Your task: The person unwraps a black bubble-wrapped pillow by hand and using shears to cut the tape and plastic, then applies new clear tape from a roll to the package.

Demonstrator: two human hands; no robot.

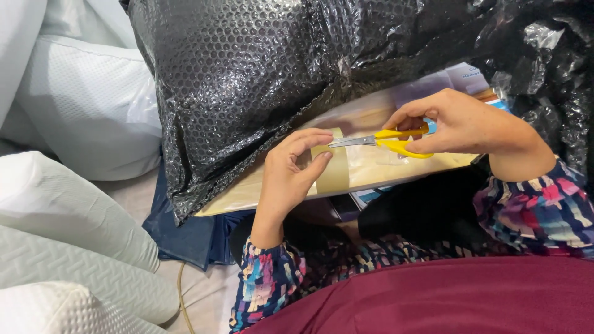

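Her right hand (461, 124) gripped yellow scissors (390, 141); her left hand (291, 173) pinched the tape strip (334, 176) on the parcel (371, 167).

View: I have one head-worn camera, no second view to overlap.
Facing: it looks steeply down over the wearer's lap.
Nearness: close, arm's reach.
Frame: black bubble-wrap sheet (260, 74) fills the top; white textured cushions (80, 111) line the left edge.
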